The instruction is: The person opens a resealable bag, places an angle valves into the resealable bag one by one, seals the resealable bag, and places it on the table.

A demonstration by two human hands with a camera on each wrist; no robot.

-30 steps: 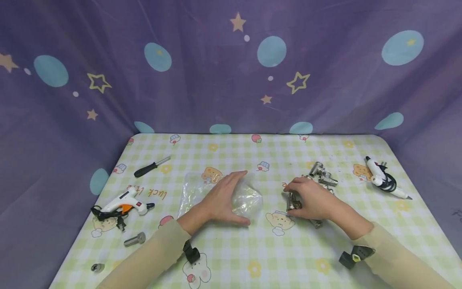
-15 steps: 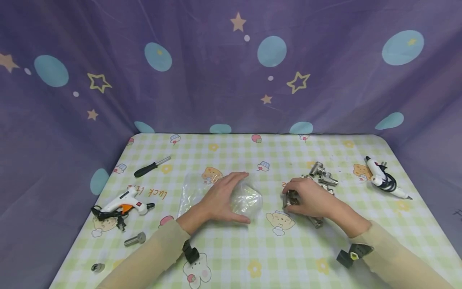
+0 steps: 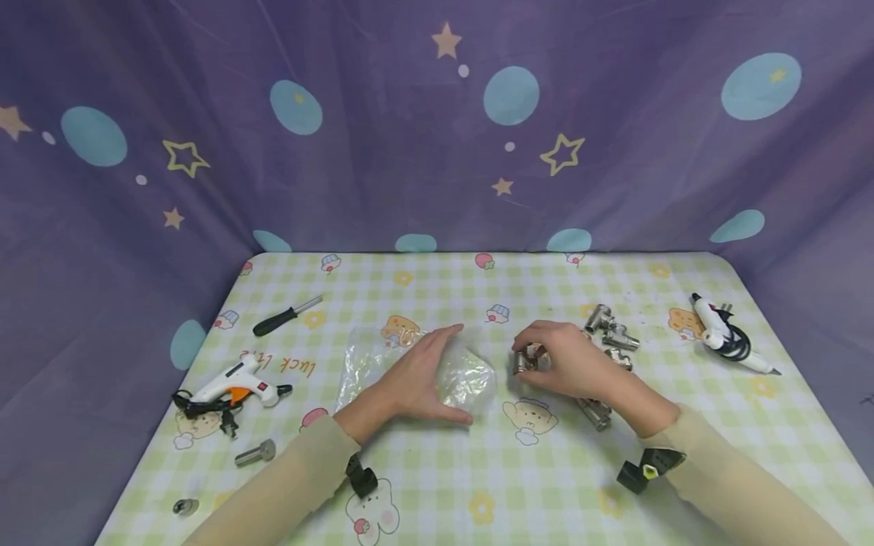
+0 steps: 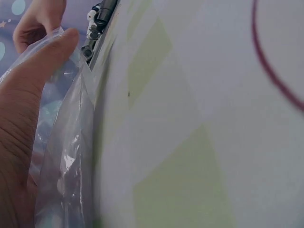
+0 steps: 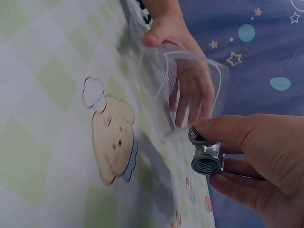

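My right hand pinches a shiny metal threaded pipe fitting between thumb and fingers, just off the bag's right end. Two threaded openings of the fitting face the right wrist view. My left hand is at the clear plastic bag, thumb and fingers spread wide apart. In the right wrist view, the left fingers look straight and show through the bag, whose mouth stands spread towards the fitting. Whether those fingers are inside or behind the plastic, I cannot tell.
More metal fittings lie beyond and under my right forearm. A white soldering iron with wound cord is at far right. On the left are a screwdriver, a glue gun, a metal bolt-like piece and a small metal piece.
My right hand has lifted the pipe fitting out of the pile of fittings and moved left towards the bag. The left hand has stayed almost still at the bag.
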